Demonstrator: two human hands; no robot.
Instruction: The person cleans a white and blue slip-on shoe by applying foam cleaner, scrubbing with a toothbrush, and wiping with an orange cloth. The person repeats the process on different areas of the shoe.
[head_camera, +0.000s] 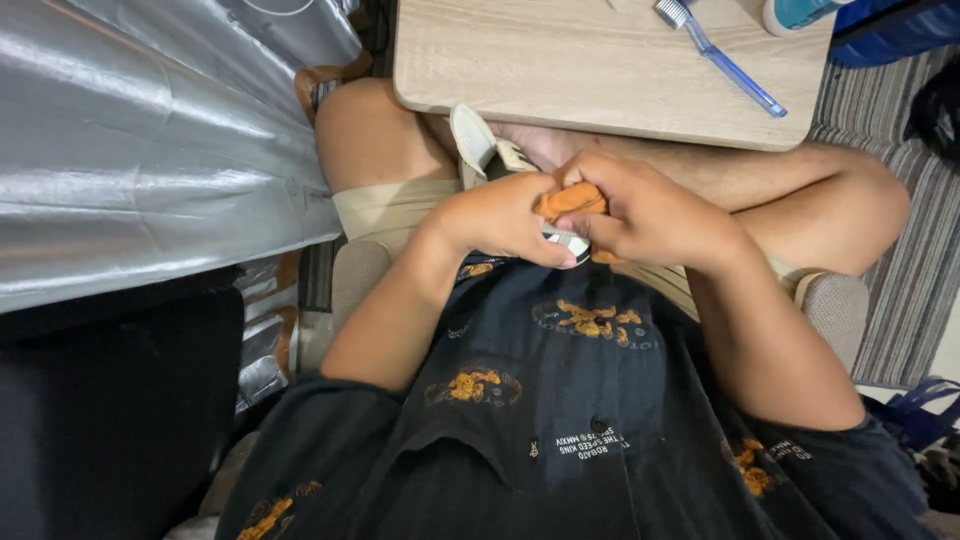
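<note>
In my lap, below the edge of a small wooden table (560, 70), both hands work close together. My left hand (500, 218) grips a white shoe (478, 140), whose sole sticks up between my knees. My right hand (645, 212) is closed on an orange cloth (570, 200) pressed against the shoe. Most of the shoe is hidden behind my fingers.
A blue toothbrush (720, 55) lies on the table, next to a teal and white object (795, 14) at its far edge. A silver foil sheet (150, 140) covers the left side. A striped rug (915, 260) lies to the right. A blue bag (920, 410) sits at the lower right.
</note>
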